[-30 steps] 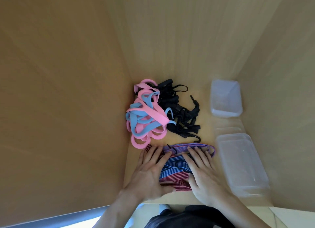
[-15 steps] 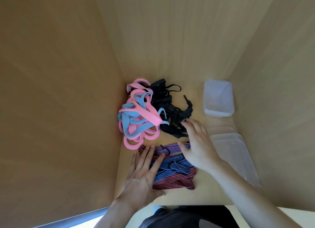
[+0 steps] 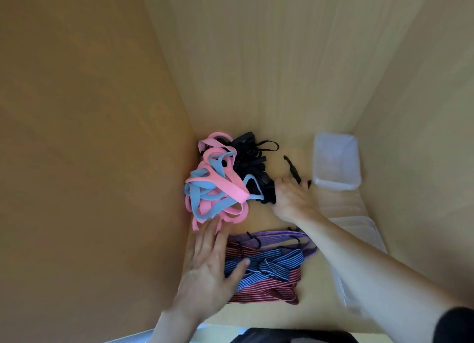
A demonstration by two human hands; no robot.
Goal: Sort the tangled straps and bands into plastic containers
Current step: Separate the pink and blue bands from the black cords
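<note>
Lying under left hand [image 3: 207, 268], striped cords [image 3: 277, 268]; right hand [image 3: 292, 199] on black straps [image 3: 248, 158].

Pink and blue bands [image 3: 215, 188]; black straps [image 3: 252, 160]; striped red, blue, purple cords [image 3: 269, 265]; clear containers [image 3: 336, 160].

Left hand [image 3: 207, 265] lies flat; right hand [image 3: 292, 199] reaches forward.
</note>
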